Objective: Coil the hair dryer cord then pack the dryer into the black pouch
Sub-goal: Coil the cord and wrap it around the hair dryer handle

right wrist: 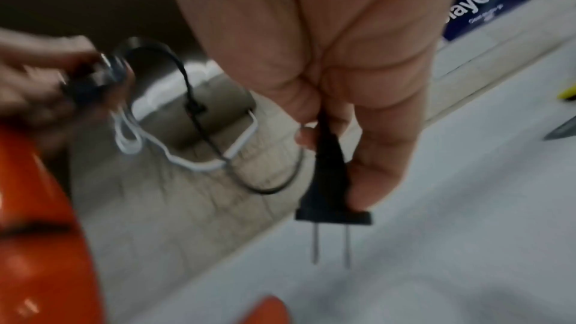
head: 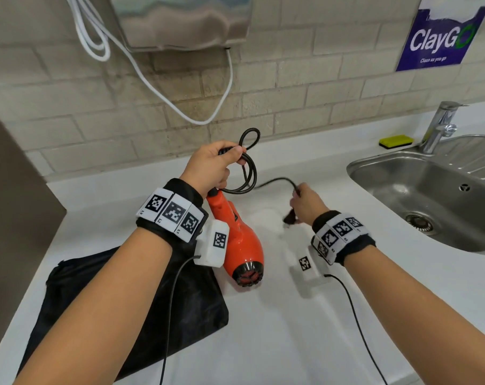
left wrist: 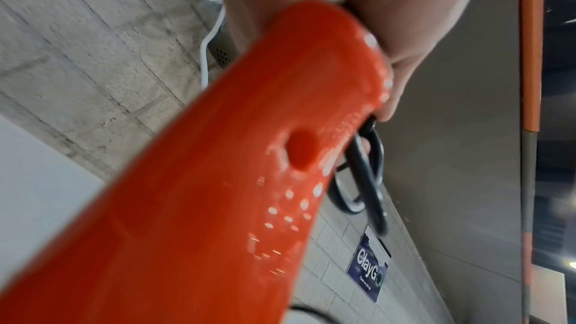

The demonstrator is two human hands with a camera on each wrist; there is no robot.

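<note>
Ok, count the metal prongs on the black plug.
2: both metal prongs stick down side by side from the black plug held in the right hand.

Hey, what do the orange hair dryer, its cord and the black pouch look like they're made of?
Hair dryer: glossy moulded plastic, going by the sharp highlights on its orange shell. Cord: smooth black rubber or vinyl sheath, bending into soft loops. Plug: matte black plastic with two bare metal prongs. Black pouch: thin woven fabric, probably nylon, creased with a faint sheen.
</note>
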